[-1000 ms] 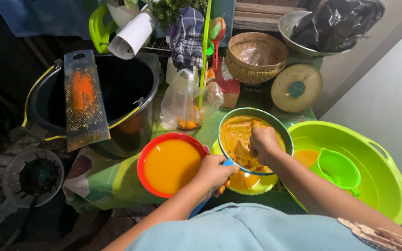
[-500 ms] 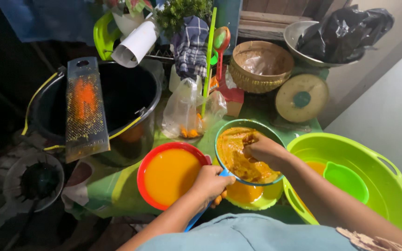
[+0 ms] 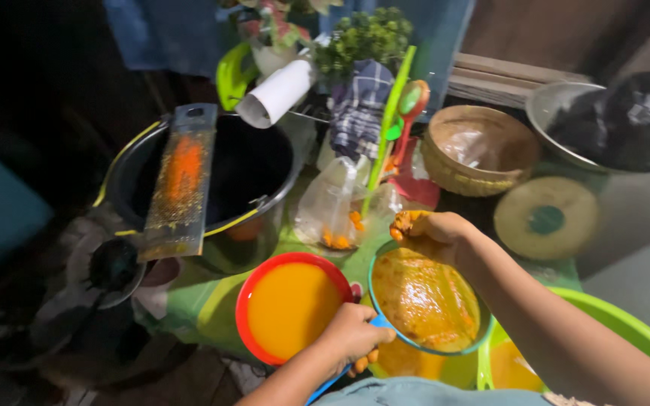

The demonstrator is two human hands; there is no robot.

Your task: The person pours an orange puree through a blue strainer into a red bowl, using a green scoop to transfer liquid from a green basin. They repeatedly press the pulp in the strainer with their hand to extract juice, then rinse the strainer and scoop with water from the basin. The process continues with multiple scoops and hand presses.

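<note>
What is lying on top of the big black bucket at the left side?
A flat metal grater stained orange lies across the rim of the black bucket. Inside the bucket it is dark, so its contents cannot be seen.

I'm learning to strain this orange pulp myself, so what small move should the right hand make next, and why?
Probably bring the right hand back down onto the pulp in the strainer. It hovers over the far rim, fingers stained orange, while wet pulp fills the mesh. The left hand grips the near rim beside the red bowl of orange liquid, steadying the strainer for another press.
</note>
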